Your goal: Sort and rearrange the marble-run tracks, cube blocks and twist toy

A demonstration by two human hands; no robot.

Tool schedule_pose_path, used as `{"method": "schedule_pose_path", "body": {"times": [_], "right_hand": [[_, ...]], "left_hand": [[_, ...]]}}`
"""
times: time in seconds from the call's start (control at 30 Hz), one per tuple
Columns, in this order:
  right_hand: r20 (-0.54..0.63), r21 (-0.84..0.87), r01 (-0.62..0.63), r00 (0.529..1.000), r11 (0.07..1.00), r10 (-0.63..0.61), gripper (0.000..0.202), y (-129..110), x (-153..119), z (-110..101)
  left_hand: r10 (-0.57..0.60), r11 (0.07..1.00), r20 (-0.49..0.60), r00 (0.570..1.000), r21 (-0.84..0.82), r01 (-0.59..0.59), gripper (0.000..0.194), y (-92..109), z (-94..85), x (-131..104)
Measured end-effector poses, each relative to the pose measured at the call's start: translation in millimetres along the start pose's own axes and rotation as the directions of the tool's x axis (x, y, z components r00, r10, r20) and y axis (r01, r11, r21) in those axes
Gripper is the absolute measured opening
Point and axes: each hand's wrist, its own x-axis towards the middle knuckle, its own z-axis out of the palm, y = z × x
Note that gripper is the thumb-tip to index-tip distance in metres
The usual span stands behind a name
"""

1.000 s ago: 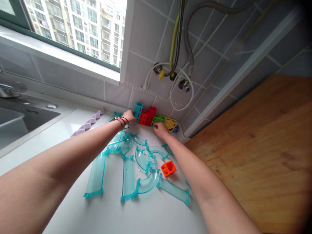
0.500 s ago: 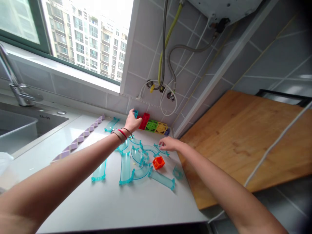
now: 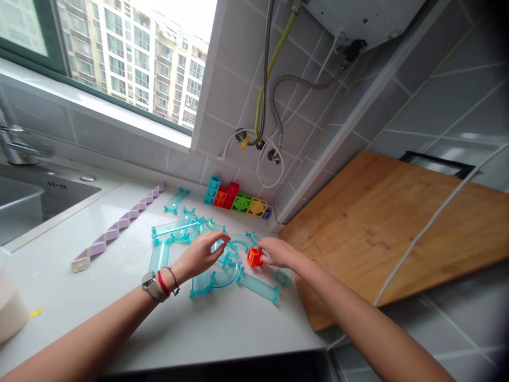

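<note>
My left hand [image 3: 204, 253] hovers over clear teal track pieces, its thumb and fingers apart with nothing seen between them. The fingers of my right hand [image 3: 274, 251] are closed on an orange cube [image 3: 255, 257] on the right side of the pieces. Among the teal pieces are a straight track [image 3: 259, 287] at the front right and a small piece [image 3: 283, 276] beside the cutting board. A row of coloured blocks stands by the wall: teal [image 3: 212, 190], red [image 3: 231, 194], green [image 3: 242, 202] and yellow [image 3: 257, 207].
A purple and white folded strip [image 3: 119, 225] lies on the left of the white counter [image 3: 222, 334]. The sink [image 3: 59, 196] is at the far left. A wooden board [image 3: 389, 228] borders the counter on the right, with a white cable [image 3: 429, 223] across it.
My left hand has come back from the block row towards me, over the track pieces. My right hand has moved from a teal piece to the orange cube and taken hold of it. The view has shifted slightly.
</note>
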Motion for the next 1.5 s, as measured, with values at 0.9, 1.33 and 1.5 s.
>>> {"method": "schedule_pose_path", "body": {"times": [0.9, 1.33, 1.5], "right_hand": [[-0.347, 0.466, 0.075, 0.932, 0.882, 0.104, 0.06, 16, 61, -79], [-0.465, 0.395, 0.077, 0.876, 0.915, 0.127, 0.068, 28, 228, -144], [-0.152, 0.788, 0.006, 0.971, 0.616, 0.186, 0.054, 15, 204, -141]], "left_hand": [[0.11, 0.984, 0.257, 0.96, 0.111, -0.142, 0.018, 10, 22.3, -22], [0.081, 0.984, 0.22, 0.972, 0.138, -0.113, 0.018, 7, 23.7, -22], [-0.004, 0.999, 0.045, 0.999, 0.043, 0.002, 0.02, 3, 23.3, -22]]}}
